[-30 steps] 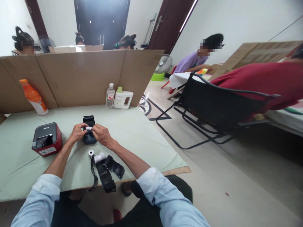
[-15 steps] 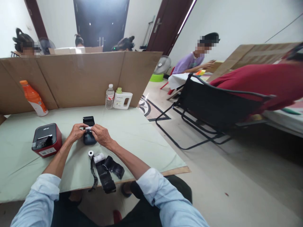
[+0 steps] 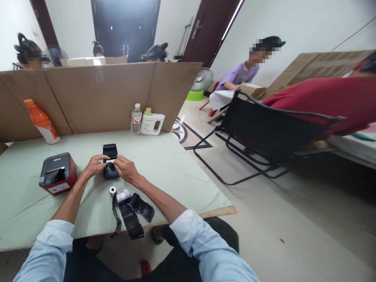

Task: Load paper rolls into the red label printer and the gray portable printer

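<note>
Right of the red printer point(image 3: 58, 173), my left hand point(image 3: 93, 166) and right hand point(image 3: 125, 169) pinch the paper roll point(image 3: 110, 160) sitting in the black printer's point(image 3: 110, 166) open bay. Roll's seated, lid not shut yet; spare rolls point(image 3: 120, 194) wait nearer me.

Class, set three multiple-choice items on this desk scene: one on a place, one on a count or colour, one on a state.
1. Where does the red and black box-shaped printer stand?
A. to the left of the hands
B. beside the white jug
C. on the floor

2. How many containers stand against the brown cardboard screen?
A. one
B. three
C. five

3. What state is the small black handheld printer in?
A. lid open, white paper showing
B. shut, lying apart from the hands
C. hanging over the table edge

Answers:
1 A, it sits left of the left hand.
2 B, orange bottle, clear bottle, white jug.
3 A, both the left and right hand grip it, with its lid raised.
</note>
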Tool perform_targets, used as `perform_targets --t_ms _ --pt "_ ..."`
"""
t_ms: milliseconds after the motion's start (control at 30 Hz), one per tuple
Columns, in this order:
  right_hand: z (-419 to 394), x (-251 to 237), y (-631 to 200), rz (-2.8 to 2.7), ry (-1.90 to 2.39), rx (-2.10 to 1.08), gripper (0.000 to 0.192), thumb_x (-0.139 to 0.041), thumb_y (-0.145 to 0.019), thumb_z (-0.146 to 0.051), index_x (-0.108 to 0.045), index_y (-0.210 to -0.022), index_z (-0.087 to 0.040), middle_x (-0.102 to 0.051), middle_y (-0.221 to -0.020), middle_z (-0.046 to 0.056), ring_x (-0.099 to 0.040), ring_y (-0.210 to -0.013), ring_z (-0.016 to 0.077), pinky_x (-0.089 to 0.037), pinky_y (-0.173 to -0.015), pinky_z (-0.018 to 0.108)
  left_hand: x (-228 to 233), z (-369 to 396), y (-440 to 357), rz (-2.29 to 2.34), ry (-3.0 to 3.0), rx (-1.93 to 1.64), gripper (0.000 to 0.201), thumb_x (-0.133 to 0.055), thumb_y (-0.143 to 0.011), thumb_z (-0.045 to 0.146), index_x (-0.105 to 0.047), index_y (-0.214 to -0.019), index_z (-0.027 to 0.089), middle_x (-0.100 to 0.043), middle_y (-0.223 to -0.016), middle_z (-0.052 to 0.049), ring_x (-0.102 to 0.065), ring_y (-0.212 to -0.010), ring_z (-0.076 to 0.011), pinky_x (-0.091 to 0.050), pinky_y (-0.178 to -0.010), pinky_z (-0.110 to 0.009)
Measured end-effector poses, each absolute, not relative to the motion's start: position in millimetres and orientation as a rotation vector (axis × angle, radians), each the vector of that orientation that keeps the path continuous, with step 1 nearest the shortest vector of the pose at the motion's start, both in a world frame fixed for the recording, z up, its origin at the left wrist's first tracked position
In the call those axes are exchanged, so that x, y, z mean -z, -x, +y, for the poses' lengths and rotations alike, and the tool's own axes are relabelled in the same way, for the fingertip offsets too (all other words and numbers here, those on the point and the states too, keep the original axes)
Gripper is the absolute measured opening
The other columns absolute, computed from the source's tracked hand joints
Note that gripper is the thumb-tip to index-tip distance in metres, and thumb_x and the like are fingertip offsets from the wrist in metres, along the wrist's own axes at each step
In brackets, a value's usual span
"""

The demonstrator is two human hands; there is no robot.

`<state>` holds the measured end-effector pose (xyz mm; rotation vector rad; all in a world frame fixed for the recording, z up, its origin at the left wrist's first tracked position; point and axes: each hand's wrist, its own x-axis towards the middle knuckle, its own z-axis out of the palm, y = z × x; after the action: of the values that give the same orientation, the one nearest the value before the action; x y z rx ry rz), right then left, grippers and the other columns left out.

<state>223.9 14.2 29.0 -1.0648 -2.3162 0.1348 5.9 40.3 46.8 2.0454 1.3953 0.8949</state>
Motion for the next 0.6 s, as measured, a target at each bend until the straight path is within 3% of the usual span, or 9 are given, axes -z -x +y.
perform_targets --t_ms 100,200,367,600 --pt "12.4 -24.9 -224.1 -2.303 1.052 -0.149 0.019 -0.052 -0.101 -0.013 -0.068 -0.107 -0.021 -0.068 -0.109 0.009 -0.062 -0.104 0.0201 -0.048 -0.088 0.029 -45.2 30.2 -4.1 1.320 -2.170 -0.890 0.039 -0.067 -0.065 0.017 -0.082 -0.101 0.022 -0.078 -0.120 -0.008 -0.069 -0.115 -0.0286 -0.054 -0.103 -0.043" --pt "12.3 -22.2 -223.4 -2.293 1.040 -0.151 0.017 -0.053 -0.102 -0.015 -0.069 -0.106 -0.021 -0.068 -0.108 0.009 -0.062 -0.104 0.0199 -0.048 -0.089 0.029 -41.2 23.8 -4.1 1.271 -2.238 -0.901 0.034 -0.074 -0.065 0.020 -0.082 -0.099 0.024 -0.079 -0.115 -0.008 -0.069 -0.116 -0.0282 -0.049 -0.110 -0.046" --pt "16.7 -24.5 -218.9 -2.300 1.044 -0.176 0.012 -0.063 -0.099 -0.020 -0.068 -0.110 -0.020 -0.069 -0.111 0.009 -0.061 -0.107 0.0221 -0.048 -0.090 0.031 -36.3 24.0 -9.2 1.324 -2.238 -0.975 0.017 -0.071 -0.077 0.024 -0.082 -0.090 0.025 -0.080 -0.104 -0.008 -0.072 -0.105 -0.0255 -0.052 -0.105 -0.044" --pt "23.5 -29.4 -213.3 -2.342 1.128 -0.110 0.007 -0.063 -0.098 -0.018 -0.069 -0.101 -0.020 -0.069 -0.106 0.008 -0.062 -0.102 0.0216 -0.047 -0.084 0.029 -38.3 28.5 -9.4 1.353 -2.280 -0.928 0.019 -0.063 -0.084 0.028 -0.082 -0.089 0.025 -0.081 -0.103 -0.008 -0.071 -0.103 -0.0253 -0.052 -0.103 -0.042"
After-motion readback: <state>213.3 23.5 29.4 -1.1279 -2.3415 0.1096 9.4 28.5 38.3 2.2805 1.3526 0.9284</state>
